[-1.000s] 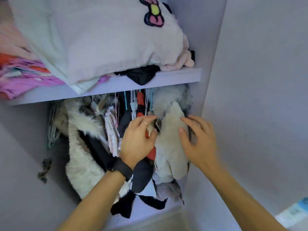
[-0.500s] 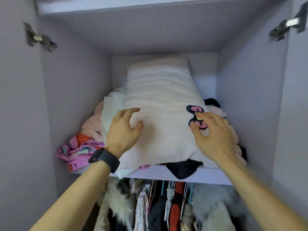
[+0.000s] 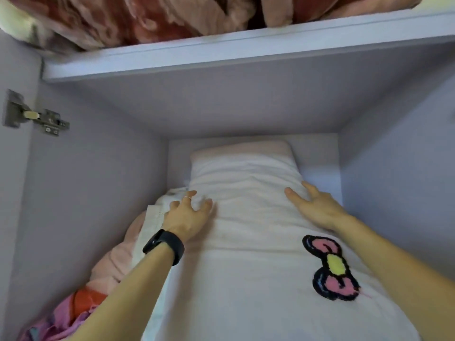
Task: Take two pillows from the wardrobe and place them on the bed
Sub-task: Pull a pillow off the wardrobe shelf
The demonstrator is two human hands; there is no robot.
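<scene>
Both hands have slid deeper along the white pillow (image 3: pixel 246 217) on the wardrobe shelf (image 3: pixel 221 57), past its bow patch (image 3: pixel 331 267). Left hand (image 3: pixel 189 217) and right hand (image 3: pixel 317 210) lie flat and spread on it, holding nothing. It looks soft, light and squashy, best grabbed by its two long sides; pink clothes (image 3: pixel 118 262) sit left of it.

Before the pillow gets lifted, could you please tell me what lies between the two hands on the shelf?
In the head view, only the wrinkled white pillow spans the stretch between the left hand and right hand; nothing else sits there.
</scene>
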